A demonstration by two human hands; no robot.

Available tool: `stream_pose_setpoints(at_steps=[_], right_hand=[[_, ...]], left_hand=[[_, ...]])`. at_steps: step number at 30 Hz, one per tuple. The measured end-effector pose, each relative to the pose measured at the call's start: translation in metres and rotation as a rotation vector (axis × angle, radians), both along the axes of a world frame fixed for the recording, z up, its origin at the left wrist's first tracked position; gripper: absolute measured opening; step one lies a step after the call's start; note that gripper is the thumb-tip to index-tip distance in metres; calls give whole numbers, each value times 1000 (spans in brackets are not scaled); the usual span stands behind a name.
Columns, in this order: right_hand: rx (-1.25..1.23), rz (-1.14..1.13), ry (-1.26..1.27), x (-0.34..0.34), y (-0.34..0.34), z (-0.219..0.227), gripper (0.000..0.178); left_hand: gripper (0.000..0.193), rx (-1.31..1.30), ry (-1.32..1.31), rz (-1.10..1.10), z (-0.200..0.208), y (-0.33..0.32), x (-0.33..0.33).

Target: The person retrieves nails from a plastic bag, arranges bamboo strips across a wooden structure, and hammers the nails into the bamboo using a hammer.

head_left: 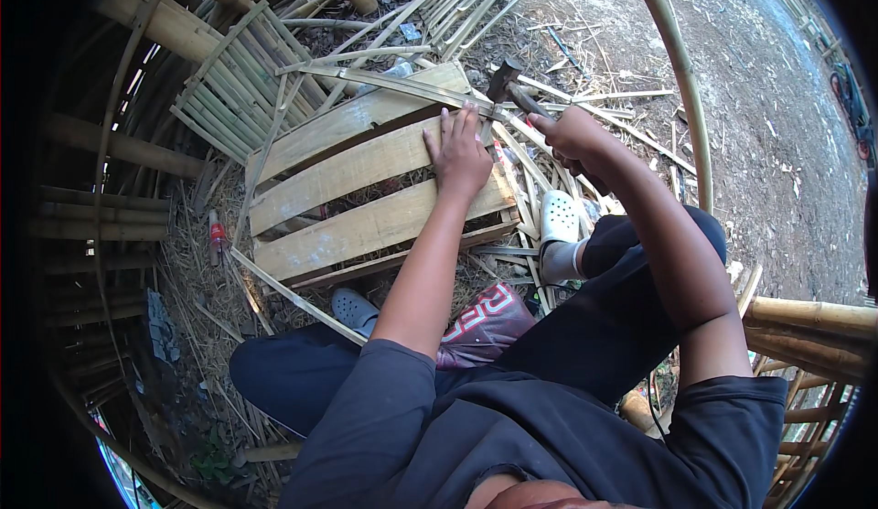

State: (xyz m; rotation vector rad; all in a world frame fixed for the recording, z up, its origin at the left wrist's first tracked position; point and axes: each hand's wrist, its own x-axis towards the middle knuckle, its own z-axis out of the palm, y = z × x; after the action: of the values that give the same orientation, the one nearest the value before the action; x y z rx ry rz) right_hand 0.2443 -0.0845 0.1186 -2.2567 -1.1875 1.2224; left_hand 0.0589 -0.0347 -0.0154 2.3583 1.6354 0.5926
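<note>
A wooden crate of pale slats lies on the ground before me. My left hand rests on its slats near the right end, fingers stretched out, the fingertips close to a thin bamboo strip that runs across the crate's far side. Whether they press on the strip, I cannot tell. My right hand is closed around the handle of a hammer. The dark hammer head is just beyond my left fingertips, over the crate's far right corner and the strip's end.
A slatted bamboo panel leans at the far left. Split bamboo strips lie in a heap beyond the crate. A curved bamboo pole arches on the right. A red-labelled bottle stands left of the crate. My feet, in light clogs, flank its near side.
</note>
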Motion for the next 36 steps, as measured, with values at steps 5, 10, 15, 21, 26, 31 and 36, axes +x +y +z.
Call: stream_pose_setpoints(at_steps=[5, 10, 15, 21, 26, 31, 36], right_hand=[[26, -2, -17, -1, 0, -3, 63], [63, 10, -124, 0, 4, -4, 65], [37, 24, -99, -2, 2, -9, 67], [22, 33, -72, -7, -3, -1, 69], [30, 52, -77, -8, -7, 2, 70], [40, 51, -26, -12, -12, 6, 70], [45, 13, -20, -15, -12, 2, 69]], left_hand=[[58, -15, 18, -7, 1, 0, 0], [58, -13, 11, -11, 0, 0, 0], [59, -3, -7, -5, -1, 0, 0], [60, -2, -2, -2, -1, 1, -1], [60, -17, -4, -5, 1, -1, 0], [57, -12, 37, -2, 1, 1, 0], [57, -8, 15, -5, 1, 0, -1]])
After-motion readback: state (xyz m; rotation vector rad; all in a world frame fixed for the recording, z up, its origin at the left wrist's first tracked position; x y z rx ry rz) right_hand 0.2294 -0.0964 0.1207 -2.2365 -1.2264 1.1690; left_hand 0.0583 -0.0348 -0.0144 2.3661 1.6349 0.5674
